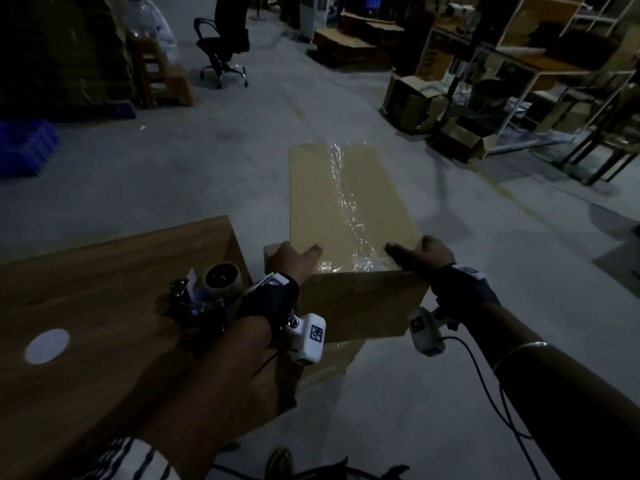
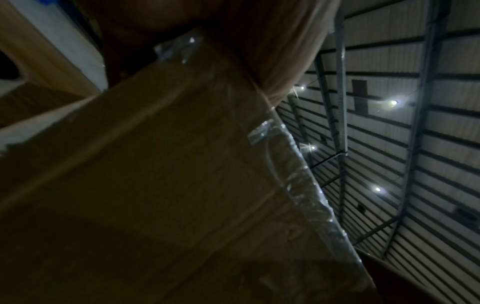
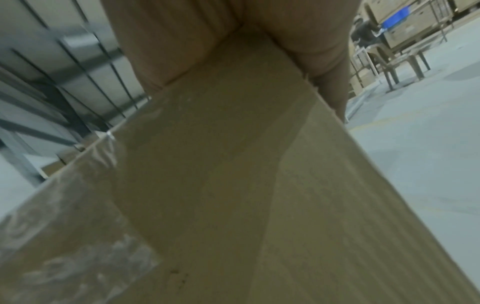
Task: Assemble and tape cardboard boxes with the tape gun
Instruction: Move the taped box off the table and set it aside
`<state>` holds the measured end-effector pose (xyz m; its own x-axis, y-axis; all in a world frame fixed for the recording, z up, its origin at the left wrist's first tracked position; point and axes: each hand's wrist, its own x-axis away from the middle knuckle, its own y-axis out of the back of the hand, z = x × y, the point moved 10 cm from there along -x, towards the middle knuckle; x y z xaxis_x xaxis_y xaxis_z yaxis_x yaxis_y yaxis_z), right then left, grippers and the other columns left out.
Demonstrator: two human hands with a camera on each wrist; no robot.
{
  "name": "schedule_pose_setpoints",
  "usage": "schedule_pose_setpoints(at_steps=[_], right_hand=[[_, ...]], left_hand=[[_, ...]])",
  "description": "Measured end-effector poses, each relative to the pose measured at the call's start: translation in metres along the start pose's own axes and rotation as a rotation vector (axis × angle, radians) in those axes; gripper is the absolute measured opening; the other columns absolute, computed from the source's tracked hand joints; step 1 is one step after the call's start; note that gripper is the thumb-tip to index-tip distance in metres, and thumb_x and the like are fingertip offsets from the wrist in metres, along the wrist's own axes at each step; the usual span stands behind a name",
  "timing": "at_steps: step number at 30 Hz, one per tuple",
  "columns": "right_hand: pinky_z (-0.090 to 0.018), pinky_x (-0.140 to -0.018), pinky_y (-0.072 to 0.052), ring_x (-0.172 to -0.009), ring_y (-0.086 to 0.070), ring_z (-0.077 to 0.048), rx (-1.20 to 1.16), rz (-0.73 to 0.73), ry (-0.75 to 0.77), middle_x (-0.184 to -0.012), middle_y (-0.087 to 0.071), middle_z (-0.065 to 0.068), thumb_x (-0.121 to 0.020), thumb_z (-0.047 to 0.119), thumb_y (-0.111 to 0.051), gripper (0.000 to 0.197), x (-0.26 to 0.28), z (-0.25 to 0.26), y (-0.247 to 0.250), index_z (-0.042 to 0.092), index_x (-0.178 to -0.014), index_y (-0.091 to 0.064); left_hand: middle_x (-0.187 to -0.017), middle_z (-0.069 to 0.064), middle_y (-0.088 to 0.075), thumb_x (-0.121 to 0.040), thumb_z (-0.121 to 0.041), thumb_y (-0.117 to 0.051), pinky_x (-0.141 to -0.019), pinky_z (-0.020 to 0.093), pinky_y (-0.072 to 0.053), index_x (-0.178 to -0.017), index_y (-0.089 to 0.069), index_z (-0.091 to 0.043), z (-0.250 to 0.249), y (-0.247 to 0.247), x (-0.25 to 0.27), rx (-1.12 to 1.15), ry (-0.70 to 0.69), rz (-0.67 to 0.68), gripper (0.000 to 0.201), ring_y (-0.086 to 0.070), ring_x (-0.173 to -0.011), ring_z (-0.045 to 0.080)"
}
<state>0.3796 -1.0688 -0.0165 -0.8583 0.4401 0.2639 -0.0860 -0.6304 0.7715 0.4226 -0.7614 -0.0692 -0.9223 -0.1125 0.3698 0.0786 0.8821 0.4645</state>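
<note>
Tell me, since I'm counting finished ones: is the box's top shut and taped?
Shut and taped: clear tape runs along the centre seam of the cardboard box and over its near edge.

Matt brown cardboard box (image 1: 349,202), glossy crinkled clear tape (image 1: 346,199), wood-grain table (image 1: 104,299)

Long brown cardboard box (image 1: 349,216), top seam taped, tape gun (image 1: 207,292) beside

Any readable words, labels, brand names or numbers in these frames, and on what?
None can be read.
Square black-and-white marker tags on the white wrist cameras: patterns, not text.
Brown cardboard box with clear tape: no print visible.
Tape gun on the wooden table: too dark to tell.
</note>
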Motion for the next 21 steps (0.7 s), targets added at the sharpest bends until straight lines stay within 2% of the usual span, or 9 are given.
schedule_pose_setpoints(at_steps=[2,4,6,9,11,15,18,21], right_hand=[[-0.046,-0.089,-0.057,-0.087,-0.066,-0.027,-0.010,0.032,-0.004,-0.094,-0.071,-0.007,-0.064,0.081,-0.072,0.068,-0.018,-0.011,-0.013,0.018,-0.089,-0.065],[-0.045,-0.088,-0.057,-0.089,-0.066,-0.025,-0.010,0.049,-0.020,-0.097,-0.071,-0.003,-0.050,0.090,-0.068,0.085,-0.039,-0.025,-0.027,0.021,-0.100,-0.064],[-0.040,-0.085,-0.055,-0.087,-0.064,-0.024,0.019,0.072,-0.026,-0.096,-0.068,-0.003,-0.060,0.084,-0.071,0.077,-0.058,-0.031,-0.039,0.019,-0.101,-0.061],[-0.035,-0.074,-0.046,-0.077,-0.055,-0.019,0.060,0.113,-0.014,-0.087,-0.061,-0.002,-0.076,0.070,-0.072,0.062,-0.080,-0.033,-0.057,0.014,-0.097,-0.056],[-0.034,-0.073,-0.044,-0.074,-0.054,-0.015,0.066,0.144,0.008,-0.082,-0.060,0.000,-0.078,0.066,-0.074,0.056,-0.098,-0.036,-0.072,0.016,-0.093,-0.055],[-0.035,-0.076,-0.049,-0.088,-0.063,-0.026,0.033,0.204,0.048,-0.095,-0.067,-0.004,-0.073,0.070,-0.075,0.062,-0.135,-0.046,-0.105,0.016,-0.098,-0.058],[-0.036,-0.078,-0.050,-0.091,-0.063,-0.028,0.023,0.272,0.054,-0.099,-0.067,-0.006,-0.075,0.069,-0.074,0.064,-0.158,-0.058,-0.129,0.015,-0.104,-0.057],[-0.036,-0.080,-0.050,-0.095,-0.063,-0.028,0.021,0.317,0.053,-0.104,-0.067,-0.009,-0.078,0.065,-0.075,0.063,-0.176,-0.073,-0.152,0.013,-0.109,-0.059]], left_hand=[[-0.147,0.011,-0.044,-0.083,-0.063,-0.059,-0.108,0.043,-0.039,-0.146,-0.035,-0.013,0.011,-0.014,-0.016,0.011,0.024,0.007,0.085,-0.045,-0.131,0.034],[-0.144,0.009,-0.047,-0.080,-0.066,-0.060,-0.107,0.046,-0.040,-0.144,-0.037,-0.016,0.021,-0.026,-0.026,0.018,0.041,0.019,0.085,-0.047,-0.129,0.034],[-0.146,0.010,-0.045,-0.081,-0.063,-0.061,-0.109,0.045,-0.038,-0.146,-0.036,-0.015,0.031,-0.035,-0.035,0.042,0.077,0.018,0.084,-0.045,-0.131,0.034],[-0.151,0.010,-0.039,-0.086,-0.054,-0.063,-0.112,0.042,-0.034,-0.148,-0.031,-0.011,0.047,-0.051,-0.044,0.121,0.114,0.017,0.082,-0.039,-0.136,0.032],[-0.152,0.009,-0.036,-0.086,-0.051,-0.064,-0.112,0.040,-0.031,-0.148,-0.031,-0.012,0.055,-0.056,-0.052,0.136,0.123,-0.017,0.081,-0.036,-0.138,0.031],[-0.139,0.005,-0.051,-0.084,-0.047,-0.069,-0.100,0.032,-0.039,-0.141,-0.041,-0.013,0.073,-0.066,-0.070,0.160,0.181,-0.065,0.072,-0.048,-0.129,0.028],[-0.133,0.003,-0.057,-0.074,-0.057,-0.071,-0.102,0.042,-0.045,-0.136,-0.047,-0.017,0.090,-0.079,-0.083,0.150,0.241,-0.078,0.078,-0.054,-0.121,0.028],[-0.126,0.001,-0.061,-0.074,-0.053,-0.074,-0.096,0.038,-0.048,-0.130,-0.053,-0.016,0.108,-0.094,-0.095,0.132,0.276,-0.094,0.070,-0.058,-0.115,0.025]])
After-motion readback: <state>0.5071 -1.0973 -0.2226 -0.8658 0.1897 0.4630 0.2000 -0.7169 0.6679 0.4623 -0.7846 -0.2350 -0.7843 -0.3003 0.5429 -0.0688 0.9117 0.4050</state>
